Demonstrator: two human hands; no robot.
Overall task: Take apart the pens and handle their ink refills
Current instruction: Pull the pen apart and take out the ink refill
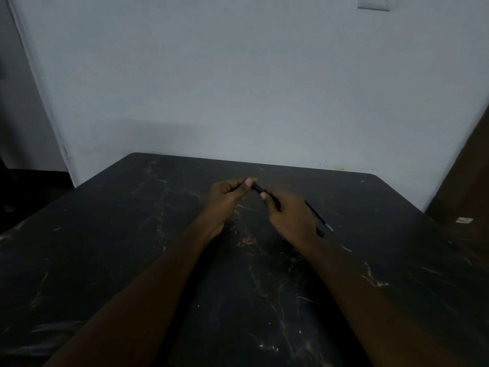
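Head view: at the far left a dark opening is seen beside a pale wall, and below it a dark, scratched surface is spread across the frame. Above the middle of the surface, the left hand is raised, one end of a dark pen being pinched between its thumb and fingertips. The other end of the pen is gripped by the right hand, whose fingers are curled round it, so the pen is held off the surface between both hands. Just right of the right hand a thin blue rod with a pale tip is seen; whether it lies on the surface cannot be told. Farther right a small pale scrap and a brown panel are shown.
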